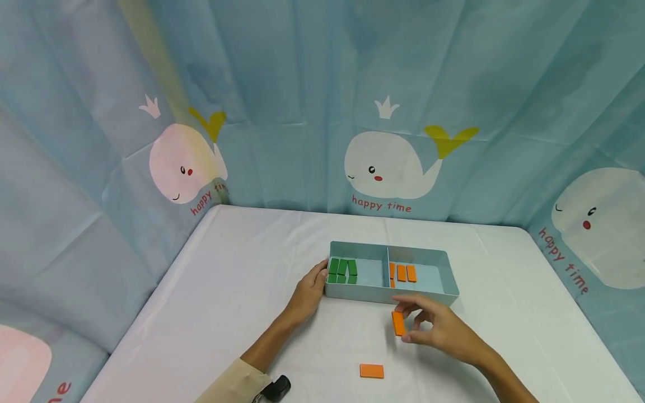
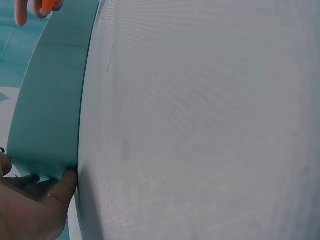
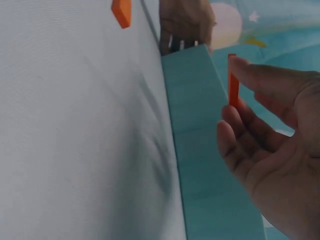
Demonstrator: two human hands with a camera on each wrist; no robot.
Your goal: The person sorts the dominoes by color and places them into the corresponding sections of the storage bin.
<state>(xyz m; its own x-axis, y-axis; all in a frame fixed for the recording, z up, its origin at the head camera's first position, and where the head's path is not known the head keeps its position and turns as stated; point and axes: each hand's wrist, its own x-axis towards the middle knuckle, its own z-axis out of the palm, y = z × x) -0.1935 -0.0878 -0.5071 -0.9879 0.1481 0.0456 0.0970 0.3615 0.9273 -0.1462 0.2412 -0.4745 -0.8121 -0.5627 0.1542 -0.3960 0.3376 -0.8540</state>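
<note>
A blue-green two-compartment box [image 1: 363, 293] stands on the table. My left hand [image 1: 306, 292] holds its left end, fingertips against the end wall [image 2: 45, 167]. In front of the box, my right hand [image 1: 440, 330] pinches an orange rectangular tile [image 1: 398, 323] between thumb and fingers. That tile [image 3: 233, 82] stands edge-on in the right wrist view. Several green tiles [image 1: 342, 266] lie in the left compartment, and several orange tiles [image 1: 411, 273] lie in the right one, toward the divider [image 1: 388, 263]. Another orange tile [image 1: 372, 371] lies on the table nearer to me.
A white cloth [image 1: 242, 268] covers the table. Behind it and along both sides hangs a blue curtain [image 1: 292, 162] printed with whales. A black object [image 1: 278, 387] shows at my left cuff [image 1: 239, 383].
</note>
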